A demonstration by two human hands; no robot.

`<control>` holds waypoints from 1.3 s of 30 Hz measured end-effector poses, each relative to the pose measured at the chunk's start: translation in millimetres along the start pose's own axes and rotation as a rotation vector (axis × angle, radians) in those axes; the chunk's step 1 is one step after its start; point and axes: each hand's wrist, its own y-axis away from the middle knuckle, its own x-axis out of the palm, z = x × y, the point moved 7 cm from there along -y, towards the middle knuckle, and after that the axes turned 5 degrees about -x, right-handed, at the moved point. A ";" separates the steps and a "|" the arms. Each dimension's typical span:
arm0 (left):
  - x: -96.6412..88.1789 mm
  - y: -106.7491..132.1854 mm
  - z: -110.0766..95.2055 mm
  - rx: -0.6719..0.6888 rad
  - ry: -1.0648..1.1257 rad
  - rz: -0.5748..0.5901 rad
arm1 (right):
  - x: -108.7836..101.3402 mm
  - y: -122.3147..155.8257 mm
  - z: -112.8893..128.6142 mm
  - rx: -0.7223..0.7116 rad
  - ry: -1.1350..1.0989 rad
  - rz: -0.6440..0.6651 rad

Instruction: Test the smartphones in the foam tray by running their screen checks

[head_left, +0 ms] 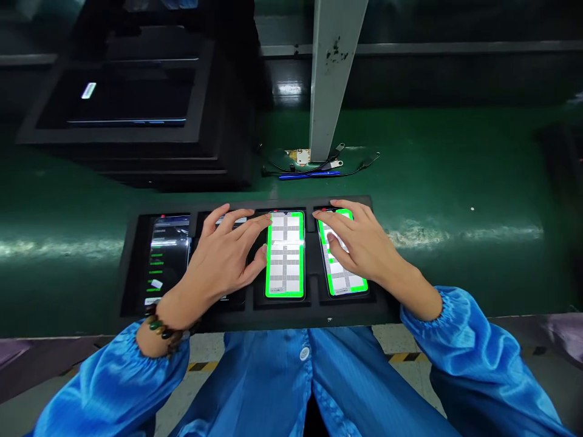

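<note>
Several smartphones lie in the slots of a black foam tray in front of me. My left hand is spread over the second slot, its fingertips reaching the left edge of a smartphone whose screen shows a white and grey grid with green borders. Over the rightmost smartphone, which shows a similar grid, my right hand lies with fingers extended near its top left. The leftmost smartphone has a dark screen with green text lines. Most of the phone in the second slot is hidden under my left hand.
A stack of black foam trays stands at the back left, with a dark device in its top. Behind my tray rises a grey metal post. Black cables and a blue pen lie at its foot on the green tabletop.
</note>
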 end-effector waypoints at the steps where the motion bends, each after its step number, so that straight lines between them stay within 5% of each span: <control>1: -0.2 0.4 0.1 -0.006 -0.003 -0.002 | -0.7 0.8 -0.2 0.002 0.002 -0.002; 13: 6.7 -19.5 -18.8 0.100 0.032 -0.004 | -10.7 22.6 -13.6 0.068 0.015 -0.075; 31: -5.3 57.2 -52.7 0.313 0.151 -0.038 | -18.2 94.8 31.2 -0.144 -0.050 -0.075; 39: -5.5 76.5 -60.1 0.287 0.288 -0.050 | -18.3 112.4 41.7 -0.145 -0.114 -0.126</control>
